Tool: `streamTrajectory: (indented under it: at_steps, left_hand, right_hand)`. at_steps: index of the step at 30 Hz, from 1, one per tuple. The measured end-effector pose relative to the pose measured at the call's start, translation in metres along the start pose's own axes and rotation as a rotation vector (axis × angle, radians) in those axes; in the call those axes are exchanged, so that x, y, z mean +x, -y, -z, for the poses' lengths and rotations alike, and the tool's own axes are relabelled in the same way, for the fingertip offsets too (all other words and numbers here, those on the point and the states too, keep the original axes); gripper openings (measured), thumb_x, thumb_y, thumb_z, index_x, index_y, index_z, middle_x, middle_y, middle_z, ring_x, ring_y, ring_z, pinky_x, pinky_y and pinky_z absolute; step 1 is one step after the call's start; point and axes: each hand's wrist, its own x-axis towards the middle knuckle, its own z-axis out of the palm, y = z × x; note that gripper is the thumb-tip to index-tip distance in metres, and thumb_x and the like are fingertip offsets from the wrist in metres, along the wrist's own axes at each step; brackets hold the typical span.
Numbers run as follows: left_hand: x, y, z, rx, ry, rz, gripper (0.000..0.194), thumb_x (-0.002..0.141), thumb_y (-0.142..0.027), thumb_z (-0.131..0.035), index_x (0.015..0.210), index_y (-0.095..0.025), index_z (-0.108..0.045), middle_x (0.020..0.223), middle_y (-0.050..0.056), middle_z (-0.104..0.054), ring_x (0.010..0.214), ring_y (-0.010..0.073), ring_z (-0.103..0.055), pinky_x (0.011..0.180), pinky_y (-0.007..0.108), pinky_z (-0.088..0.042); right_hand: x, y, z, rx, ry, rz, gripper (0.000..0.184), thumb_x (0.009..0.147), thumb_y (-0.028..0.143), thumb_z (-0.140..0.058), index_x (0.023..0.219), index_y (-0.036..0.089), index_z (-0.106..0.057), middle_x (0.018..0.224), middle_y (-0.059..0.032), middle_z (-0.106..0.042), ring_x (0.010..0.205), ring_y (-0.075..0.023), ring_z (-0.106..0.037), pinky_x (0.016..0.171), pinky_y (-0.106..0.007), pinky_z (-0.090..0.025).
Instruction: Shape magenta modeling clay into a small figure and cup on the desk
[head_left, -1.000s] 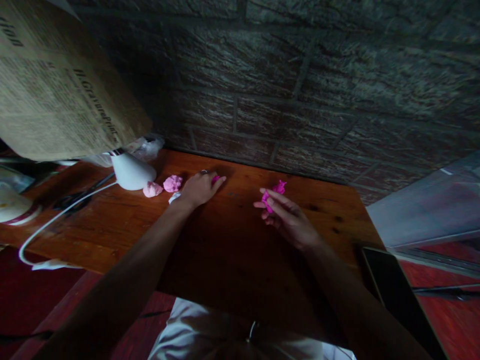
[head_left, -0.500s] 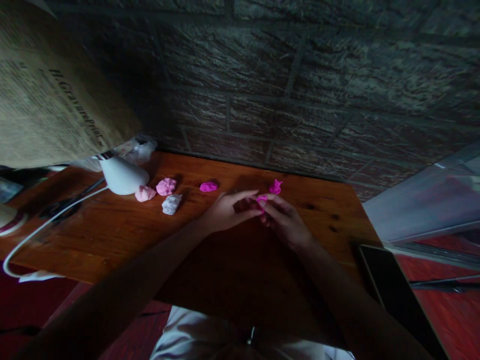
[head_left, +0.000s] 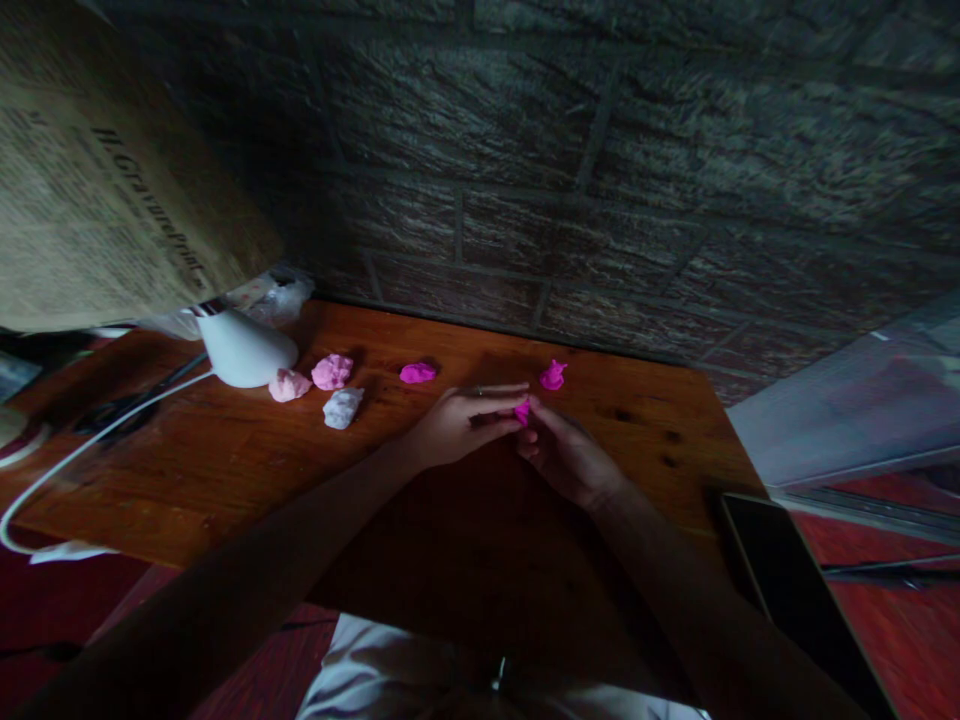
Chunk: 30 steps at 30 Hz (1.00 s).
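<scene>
Between the fingertips of both hands sits a small magenta piece (head_left: pixel 522 411), held above the table (head_left: pixel 247 480). The left hand (head_left: pixel 461 425) has its thumb and fingers drawn in close about it, only the piece's width apart; the right hand (head_left: pixel 574 455) meets it from the other side with curled fingers, though whether these pinch it or merely steady it cannot be told. The piece looks soft, so uneven pressure from the two sides could flatten or tear it, and a slackened pinch could drop it. Just beyond the fingers, a spiky magenta figure (head_left: pixel 553 375) stands near enough that a knuckle swung forward might knock or dent it. Farther left lie a magenta lump (head_left: pixel 417 373), a pink lump (head_left: pixel 332 372) and a white lump (head_left: pixel 343 408); the left forearm, sweeping sideways, could brush the white one.
</scene>
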Motion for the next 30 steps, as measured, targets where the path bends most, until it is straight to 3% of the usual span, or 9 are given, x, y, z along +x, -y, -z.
streamTrajectory:
  at_steps: [5, 8, 10, 15, 18, 21, 25, 30]
  left_hand:
    - [-0.001, -0.01, -0.002, 0.022, 0.02, 0.084, 0.028, 0.098, -0.032, -0.062, 0.123, -0.025, -0.073, 0.129, 0.006, -0.074, 0.119, 0.0237, -0.071, 0.108, 0.038, -0.053]
    - [-0.002, -0.018, -0.001, -0.079, -0.018, 0.194, 0.06, 0.095, -0.036, -0.067, 0.15, -0.024, -0.047, 0.133, 0.011, -0.072, 0.11, 0.0222, -0.074, 0.093, 0.033, -0.059]
    - [-0.002, -0.02, 0.001, -0.12, -0.067, 0.21, 0.072, 0.094, -0.037, -0.068, 0.157, -0.023, -0.035, 0.141, 0.016, -0.066, 0.104, 0.0207, -0.075, 0.085, 0.029, -0.06]
    - [-0.001, -0.017, 0.006, -0.061, -0.216, 0.176, 0.053, 0.099, -0.038, -0.06, 0.146, -0.018, -0.048, 0.134, 0.018, -0.07, 0.085, 0.0153, -0.075, 0.08, 0.027, -0.059]
    - [-0.001, -0.015, 0.005, 0.031, -0.151, 0.133, 0.05, 0.093, -0.039, -0.069, 0.137, -0.016, -0.06, 0.123, 0.015, -0.075, 0.08, 0.0152, -0.073, 0.07, 0.025, -0.058]
    - [-0.001, -0.013, 0.003, 0.076, -0.083, 0.065, 0.048, 0.09, -0.037, -0.074, 0.133, -0.016, -0.065, 0.113, 0.012, -0.077, 0.074, 0.0136, -0.071, 0.064, 0.023, -0.057]
    - [-0.001, -0.005, 0.002, 0.08, -0.139, -0.077, 0.044, 0.09, -0.03, -0.075, 0.132, -0.019, -0.067, 0.132, 0.014, -0.071, 0.089, 0.0162, -0.075, 0.069, 0.024, -0.061]
    - [0.001, 0.002, 0.002, 0.078, -0.172, -0.169, 0.033, 0.09, -0.027, -0.075, 0.121, -0.018, -0.074, 0.125, 0.013, -0.075, 0.107, 0.0226, -0.076, 0.086, 0.031, -0.065]
  right_hand:
    - [0.0, 0.0, 0.002, -0.038, 0.052, 0.054, 0.028, 0.075, 0.044, -0.087, 0.088, 0.024, -0.073, 0.076, 0.0034, -0.063, 0.06, -0.008, -0.046, 0.056, -0.021, -0.042]
    - [0.001, 0.001, 0.003, -0.045, 0.059, 0.073, 0.029, 0.072, 0.039, -0.089, 0.092, 0.023, -0.077, 0.083, 0.0018, -0.069, 0.06, -0.0068, -0.046, 0.056, -0.02, -0.041]
    - [0.001, 0.001, 0.002, -0.053, 0.045, 0.068, 0.032, 0.068, 0.036, -0.092, 0.093, 0.023, -0.078, 0.083, 0.0014, -0.071, 0.059, -0.006, -0.046, 0.056, -0.02, -0.041]
    - [0.0, 0.003, 0.001, -0.094, -0.007, 0.115, 0.034, 0.064, 0.039, -0.094, 0.086, 0.022, -0.074, 0.075, 0.0025, -0.072, 0.049, -0.0046, -0.044, 0.047, -0.02, -0.037]
    - [0.0, 0.003, 0.002, -0.125, -0.054, 0.106, 0.036, 0.064, 0.046, -0.093, 0.075, 0.02, -0.07, 0.067, 0.0033, -0.069, 0.044, -0.0036, -0.042, 0.041, -0.019, -0.032]
    - [0.001, 0.003, 0.002, -0.103, -0.069, 0.078, 0.036, 0.06, 0.041, -0.096, 0.08, 0.02, -0.075, 0.07, 0.0024, -0.071, 0.052, -0.0053, -0.055, 0.046, -0.017, -0.04]
    - [0.001, 0.003, 0.001, -0.026, -0.037, 0.079, 0.04, 0.06, 0.038, -0.097, 0.093, 0.022, -0.08, 0.084, -0.0002, -0.076, 0.064, -0.0062, -0.061, 0.055, -0.016, -0.045]
    - [0.0, 0.004, -0.001, 0.071, 0.009, 0.073, 0.028, 0.072, 0.039, -0.09, 0.09, 0.021, -0.08, 0.082, 0.0001, -0.074, 0.068, -0.0084, -0.059, 0.063, -0.02, -0.048]
